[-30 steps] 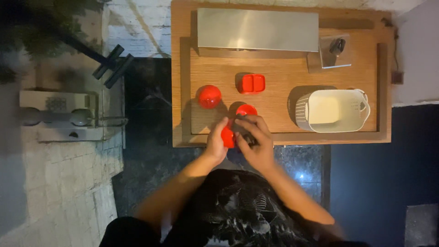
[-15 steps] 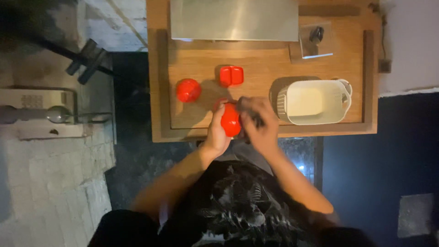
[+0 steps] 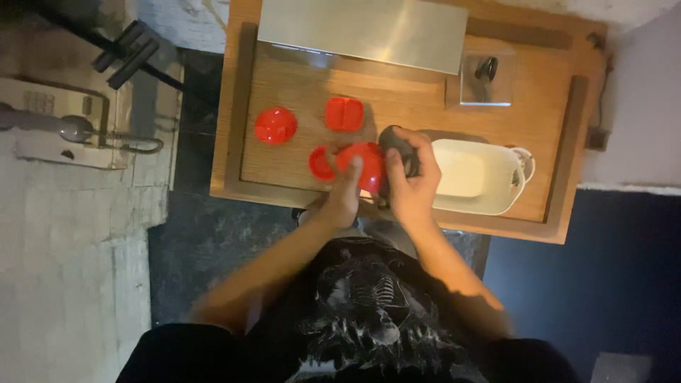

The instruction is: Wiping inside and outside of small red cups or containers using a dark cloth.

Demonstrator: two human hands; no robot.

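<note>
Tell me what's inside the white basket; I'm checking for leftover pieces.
The white basket looks empty: only its pale floor shows. Its left edge is covered by the right hand, so that corner can't be seen.

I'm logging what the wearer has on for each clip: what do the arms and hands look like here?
Both forearms are bare, with no sleeves reaching them, and neither the left hand nor the right hand has a glove. No watch or ring can be made out. The black shirt carries a pale printed graphic.

head view, straight down, over wooden tray (image 3: 298,106)
</note>
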